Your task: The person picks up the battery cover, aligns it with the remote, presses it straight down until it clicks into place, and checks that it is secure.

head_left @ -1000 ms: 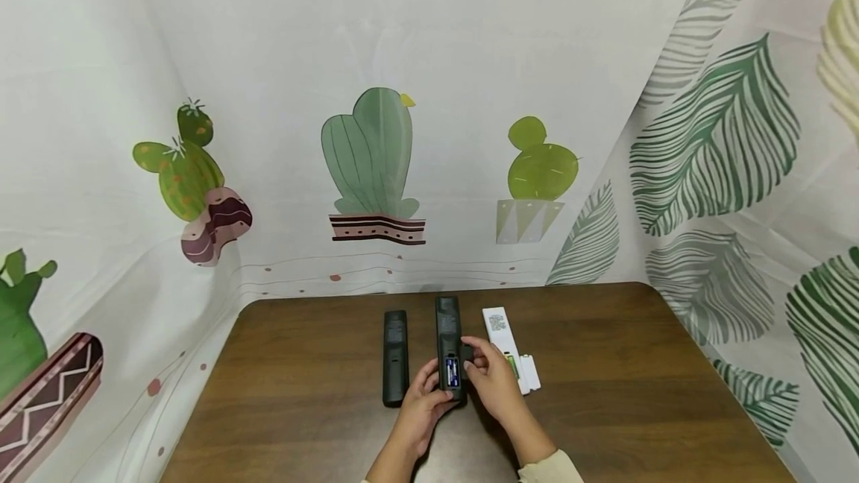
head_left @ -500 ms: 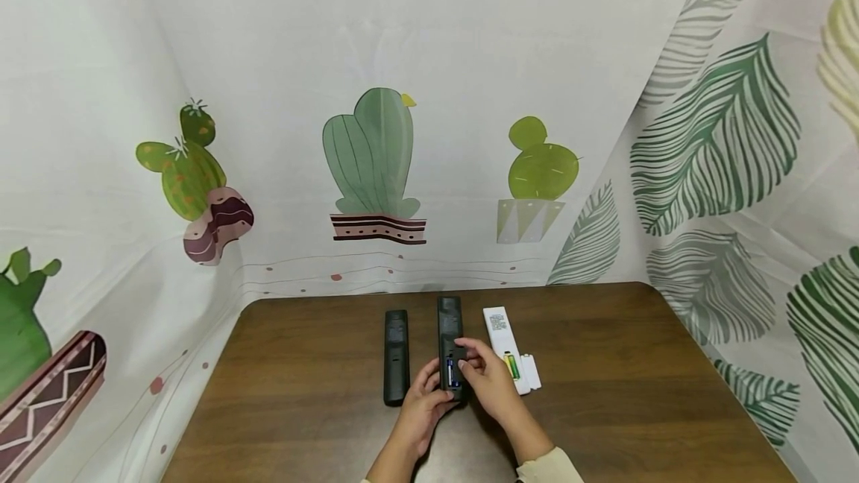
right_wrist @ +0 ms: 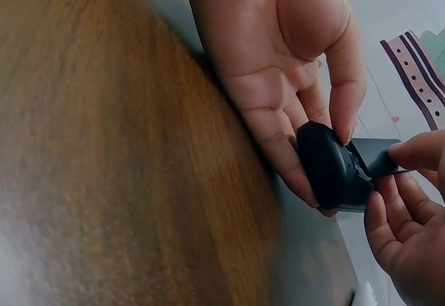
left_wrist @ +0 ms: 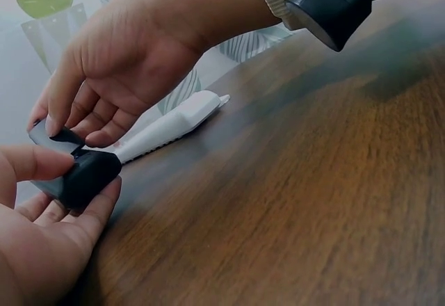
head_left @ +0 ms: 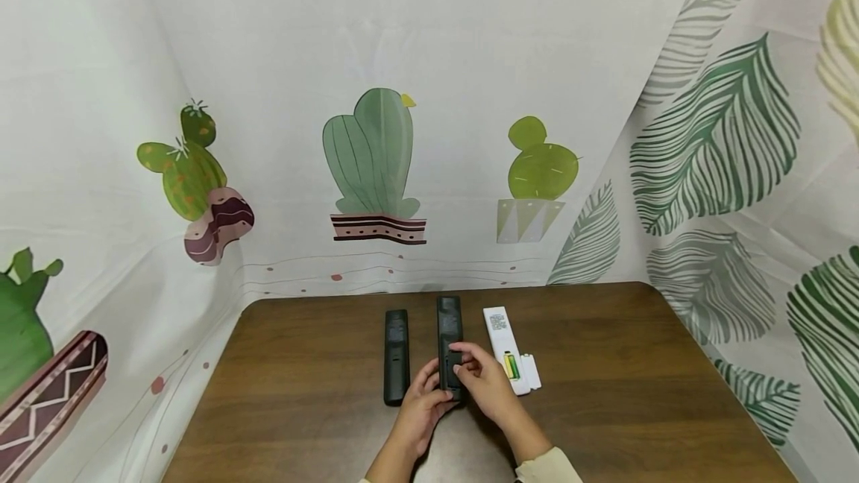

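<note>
Face down on the table, the middle black remote control (head_left: 449, 319) is gripped near its lower end by my left hand (head_left: 419, 414), thumb on one side and fingers round the other. My right hand (head_left: 495, 387) pinches a small black battery cover (left_wrist: 57, 138) between thumb and fingertips. In both wrist views the cover is tilted over the remote's back, one edge raised. The batteries beneath are hidden in the head view. Right of this hand lies a white remote control (head_left: 498, 323), its compartment uncovered and showing green batteries (head_left: 512, 366).
Another black remote control (head_left: 396, 358) lies face down on the left. A white battery cover (head_left: 531, 372) lies beside the white remote. The brown wooden table (head_left: 295, 393) meets a printed cloth backdrop (head_left: 463, 170) at its far edge.
My right hand has brought the black cover leftward over the compartment. The blue batteries, visible one second ago and partly covered half a second ago, are now out of sight. My left hand holds still.
</note>
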The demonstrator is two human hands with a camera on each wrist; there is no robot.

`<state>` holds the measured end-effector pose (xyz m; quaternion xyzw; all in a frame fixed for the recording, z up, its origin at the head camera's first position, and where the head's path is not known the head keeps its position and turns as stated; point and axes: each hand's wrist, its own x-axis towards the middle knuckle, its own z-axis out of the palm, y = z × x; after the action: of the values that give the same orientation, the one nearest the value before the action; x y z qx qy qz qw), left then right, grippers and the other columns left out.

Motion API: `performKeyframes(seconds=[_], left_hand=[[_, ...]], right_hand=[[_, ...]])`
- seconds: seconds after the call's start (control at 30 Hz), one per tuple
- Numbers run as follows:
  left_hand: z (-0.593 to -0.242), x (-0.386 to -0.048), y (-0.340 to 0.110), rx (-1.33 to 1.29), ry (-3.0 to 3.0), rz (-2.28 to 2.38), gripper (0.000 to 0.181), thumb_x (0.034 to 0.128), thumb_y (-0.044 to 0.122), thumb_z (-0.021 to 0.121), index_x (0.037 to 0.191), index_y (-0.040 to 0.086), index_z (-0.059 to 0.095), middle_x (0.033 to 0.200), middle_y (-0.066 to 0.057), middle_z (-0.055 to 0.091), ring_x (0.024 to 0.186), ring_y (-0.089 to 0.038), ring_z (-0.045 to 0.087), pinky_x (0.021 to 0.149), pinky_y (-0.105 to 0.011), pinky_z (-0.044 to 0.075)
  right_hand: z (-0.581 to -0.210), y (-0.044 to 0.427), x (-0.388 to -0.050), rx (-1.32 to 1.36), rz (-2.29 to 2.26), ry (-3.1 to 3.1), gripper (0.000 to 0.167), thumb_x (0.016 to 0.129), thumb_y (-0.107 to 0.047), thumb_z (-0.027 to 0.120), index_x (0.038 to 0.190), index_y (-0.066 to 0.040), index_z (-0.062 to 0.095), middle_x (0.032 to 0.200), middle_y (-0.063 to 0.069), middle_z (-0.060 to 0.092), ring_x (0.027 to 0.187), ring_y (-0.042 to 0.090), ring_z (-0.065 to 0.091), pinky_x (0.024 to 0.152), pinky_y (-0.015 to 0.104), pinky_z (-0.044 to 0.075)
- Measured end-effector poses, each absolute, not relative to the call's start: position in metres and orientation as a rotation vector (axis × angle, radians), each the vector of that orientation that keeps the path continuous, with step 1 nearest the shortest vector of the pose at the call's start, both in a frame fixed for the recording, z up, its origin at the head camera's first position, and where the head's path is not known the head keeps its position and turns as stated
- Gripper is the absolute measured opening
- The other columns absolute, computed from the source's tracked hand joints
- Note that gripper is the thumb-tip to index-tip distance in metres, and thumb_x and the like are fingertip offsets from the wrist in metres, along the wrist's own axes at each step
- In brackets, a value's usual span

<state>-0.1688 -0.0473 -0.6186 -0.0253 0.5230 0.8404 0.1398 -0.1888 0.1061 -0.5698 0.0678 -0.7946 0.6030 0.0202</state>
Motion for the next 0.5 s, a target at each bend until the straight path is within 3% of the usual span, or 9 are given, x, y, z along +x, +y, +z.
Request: performKeyframes(seconds=[0.2, 0.5], left_hand=[[-0.6170, -0.1678, -0.0482, -0.066, 1.500, 2.428, 0.078, 0.0866, -0.005, 0.058, 0.157, 0.001, 0.025, 0.143, -0.014, 0.054, 0.109, -0.017, 0.065, 0.090, -0.033, 0.055], [-0.6155, -0.1676, -0.0487, -0.074, 1.483, 2.423, 0.078, 0.0882, -0.004, 0.057, 0.158, 0.002, 0.022, 0.144, -0.012, 0.054, 0.112, -0.018, 0.064, 0.093, -0.035, 0.054]], right_hand=[[-0.5736, 0.1028, -0.1901, 0.153, 1.845, -2.487, 0.034, 0.088, 0.005, 0.068, 0.118, -0.011, 0.071, 0.102, 0.018, 0.065, 0.087, 0.014, 0.060, 0.077, 0.021, 0.050], [-0.5735, 0.1093, -0.1899, 0.280, 1.883, -2.495, 0.032, 0.091, -0.003, 0.070, 0.120, -0.015, 0.070, 0.101, 0.013, 0.066, 0.088, 0.010, 0.059, 0.077, 0.020, 0.049]])
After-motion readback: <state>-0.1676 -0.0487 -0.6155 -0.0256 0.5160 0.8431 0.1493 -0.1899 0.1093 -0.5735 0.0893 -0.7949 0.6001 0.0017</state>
